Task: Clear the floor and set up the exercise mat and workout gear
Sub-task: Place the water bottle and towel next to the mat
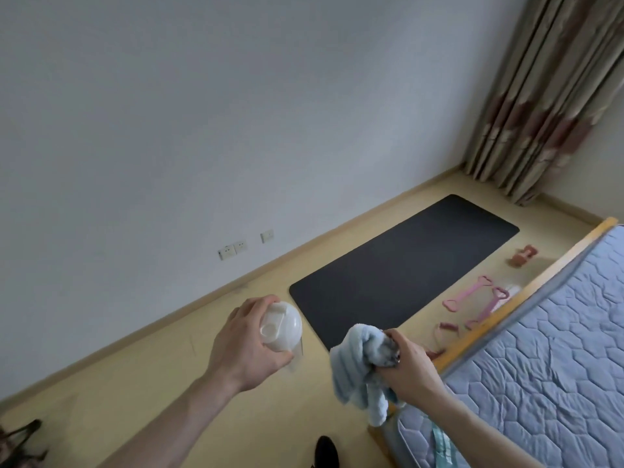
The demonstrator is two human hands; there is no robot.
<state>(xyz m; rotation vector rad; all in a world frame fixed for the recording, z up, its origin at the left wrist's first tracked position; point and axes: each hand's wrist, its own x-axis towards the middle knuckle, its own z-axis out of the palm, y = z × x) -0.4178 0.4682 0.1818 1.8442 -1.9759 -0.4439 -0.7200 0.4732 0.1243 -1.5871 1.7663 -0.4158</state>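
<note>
Open floor rings the flat mat.

A flat black rubber exercise mat lies on the pale wooden floor, its long edge running beside the skirting of the white wall on the left. Between the mat's right edge and the wood-framed bed with a quilted blue mattress lie two pink figure-eight resistance bands, side by side. Farther along the bed frame, toward the far corner where the patterned beige curtain hangs, sits a small reddish dumbbell. Nearer the camera, a pink cord with handles lies against the bed frame. White wall sockets sit low on the wall, left of the mat's near end.
</note>
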